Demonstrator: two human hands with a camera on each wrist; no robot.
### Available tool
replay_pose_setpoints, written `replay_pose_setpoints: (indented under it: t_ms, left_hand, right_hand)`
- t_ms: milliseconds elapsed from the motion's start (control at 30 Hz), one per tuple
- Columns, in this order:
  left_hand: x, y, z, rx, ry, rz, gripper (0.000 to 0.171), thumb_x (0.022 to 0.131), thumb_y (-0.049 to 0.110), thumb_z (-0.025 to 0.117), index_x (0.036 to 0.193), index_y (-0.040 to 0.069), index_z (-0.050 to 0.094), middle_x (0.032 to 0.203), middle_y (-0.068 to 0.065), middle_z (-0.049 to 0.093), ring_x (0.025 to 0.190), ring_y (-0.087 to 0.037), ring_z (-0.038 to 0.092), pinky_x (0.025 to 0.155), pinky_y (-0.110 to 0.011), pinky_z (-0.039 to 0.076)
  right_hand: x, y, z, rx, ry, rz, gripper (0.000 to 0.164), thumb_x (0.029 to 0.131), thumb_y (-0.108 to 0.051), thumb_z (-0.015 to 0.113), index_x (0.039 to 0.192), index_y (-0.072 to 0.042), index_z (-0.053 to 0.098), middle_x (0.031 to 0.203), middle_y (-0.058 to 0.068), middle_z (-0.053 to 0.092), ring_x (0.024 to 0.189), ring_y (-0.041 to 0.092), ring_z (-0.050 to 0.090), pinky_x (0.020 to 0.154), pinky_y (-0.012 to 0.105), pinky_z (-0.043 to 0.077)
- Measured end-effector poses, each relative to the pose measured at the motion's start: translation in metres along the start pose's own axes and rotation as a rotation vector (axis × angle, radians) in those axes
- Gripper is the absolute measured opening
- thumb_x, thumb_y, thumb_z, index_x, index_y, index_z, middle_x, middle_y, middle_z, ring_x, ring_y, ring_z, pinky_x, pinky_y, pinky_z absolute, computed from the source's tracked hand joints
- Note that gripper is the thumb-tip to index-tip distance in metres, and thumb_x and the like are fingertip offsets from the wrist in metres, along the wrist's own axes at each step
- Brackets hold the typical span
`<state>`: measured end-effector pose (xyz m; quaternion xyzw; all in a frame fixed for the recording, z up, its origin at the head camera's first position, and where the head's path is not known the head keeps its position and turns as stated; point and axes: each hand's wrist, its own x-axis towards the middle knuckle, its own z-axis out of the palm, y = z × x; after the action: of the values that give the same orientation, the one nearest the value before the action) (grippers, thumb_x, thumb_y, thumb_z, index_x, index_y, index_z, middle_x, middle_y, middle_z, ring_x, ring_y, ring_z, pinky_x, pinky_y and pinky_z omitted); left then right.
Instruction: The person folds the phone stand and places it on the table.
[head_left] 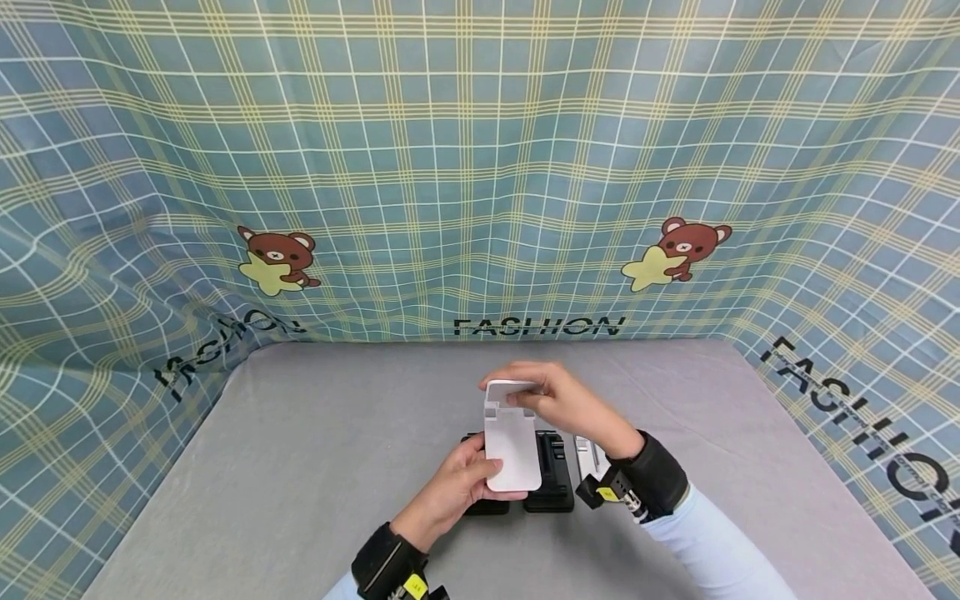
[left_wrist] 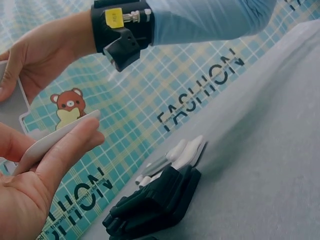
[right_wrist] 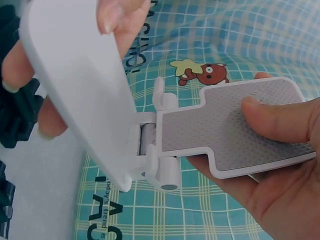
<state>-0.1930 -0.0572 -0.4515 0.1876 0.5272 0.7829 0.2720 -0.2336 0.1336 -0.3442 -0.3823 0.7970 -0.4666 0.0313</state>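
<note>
A white folding phone stand (head_left: 513, 446) is held up above the table, its two panels spread at an angle. My left hand (head_left: 453, 477) grips the smooth white panel, thumb on its face and fingers behind. My right hand (head_left: 568, 408) pinches the other panel, which carries a grey textured pad (right_wrist: 230, 125); its thumb lies on the pad. Between the panels, the white hinge (right_wrist: 160, 140) shows plainly in the right wrist view. In the left wrist view the smooth panel (left_wrist: 55, 136) appears nearly edge-on between thumb and fingers.
Below the hands stand two black folded stands (head_left: 553, 479), one partly hidden by the left hand. To their right lies another white stand (head_left: 588, 458), partly covered by the right wrist. A grey cloth (head_left: 300, 467) covers the table; a plaid curtain (head_left: 420, 167) surrounds it.
</note>
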Motion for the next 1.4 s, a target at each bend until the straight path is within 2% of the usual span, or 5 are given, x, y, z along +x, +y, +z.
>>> replay_pose_setpoints:
  t_ms: [500,767,933,1167,1400]
  left_hand:
    - [-0.002,0.008,-0.005,-0.013,-0.026,0.031,0.05,0.099,0.004,0.039,0.146,-0.003,0.023,0.138,-0.013,0.042,0.12,-0.023,0.054,0.091,-0.048,0.051]
    - [-0.003,0.008,-0.006,-0.022,-0.082,0.07,0.052,0.098,-0.001,0.033,0.149,-0.002,0.021,0.136,0.001,0.051,0.114,-0.014,0.059,0.091,-0.047,0.051]
    - [-0.003,0.01,-0.005,-0.011,-0.085,0.063,0.052,0.099,0.001,0.033,0.149,-0.002,0.018,0.141,-0.008,0.045,0.112,-0.016,0.061,0.09,-0.046,0.052]
    - [-0.003,0.01,-0.006,0.004,-0.09,0.05,0.053,0.1,0.002,0.033,0.15,0.0,0.016,0.143,-0.016,0.042,0.11,-0.019,0.062,0.089,-0.042,0.053]
    - [-0.003,0.006,-0.009,0.025,-0.067,0.044,0.051,0.1,0.004,0.033,0.148,-0.005,0.017,0.133,-0.008,0.053,0.105,-0.014,0.064,0.083,-0.03,0.056]
  right_hand:
    - [-0.027,0.024,0.046,-0.368,0.149,-0.403,0.062,0.078,0.024,0.046,0.122,-0.016,0.064,0.129,0.006,0.059,0.128,0.028,0.049,0.108,0.043,0.038]
    - [-0.037,0.045,0.066,-0.621,0.241,-0.611,0.073,0.063,0.021,0.045,0.122,-0.016,0.064,0.131,0.009,0.058,0.124,0.032,0.051,0.106,0.053,0.038]
    - [-0.038,0.047,0.067,-0.696,0.244,-0.685,0.072,0.062,0.018,0.048,0.125,-0.013,0.063,0.131,0.012,0.057,0.124,0.034,0.051,0.103,0.053,0.04]
    - [-0.044,0.048,0.067,-0.74,0.199,-0.653,0.065,0.069,0.009,0.053,0.13,-0.012,0.059,0.135,0.013,0.054,0.127,0.034,0.048,0.105,0.053,0.038]
    - [-0.052,0.036,0.067,-0.65,0.096,-0.441,0.047,0.088,-0.022,0.056,0.135,-0.019,0.054,0.146,0.01,0.042,0.137,0.03,0.037,0.111,0.052,0.028]
